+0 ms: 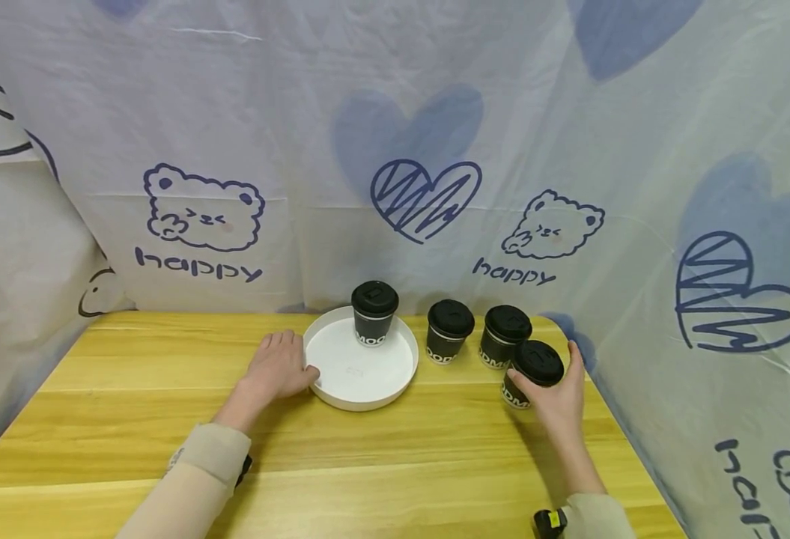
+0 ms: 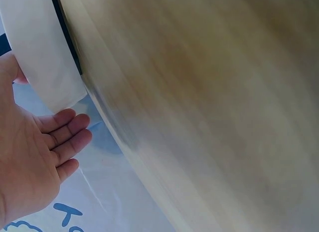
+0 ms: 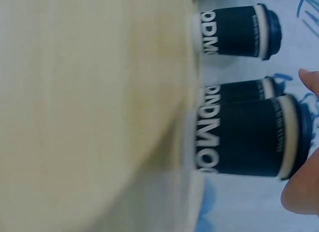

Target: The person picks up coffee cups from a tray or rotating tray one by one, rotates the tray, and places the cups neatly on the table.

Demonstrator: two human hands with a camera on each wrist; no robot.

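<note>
white tray (image 1: 337, 370), 1 lidded cup (image 1: 374, 313) inside

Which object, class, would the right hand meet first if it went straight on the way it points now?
The right hand would most likely meet the nearest lidded cup, just in front of its palm; whether they already touch is hard to tell.

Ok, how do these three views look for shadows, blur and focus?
Head: mostly sharp, with a shadow on the wooden tabletop beside the right forearm. Left wrist: the tabletop's grain is smeared and soft, while the left hand is clearer. Right wrist: tabletop soft too, crossed by a dark diagonal shadow; large white lettering on the nearest lidded coffee cup is readable.
</note>
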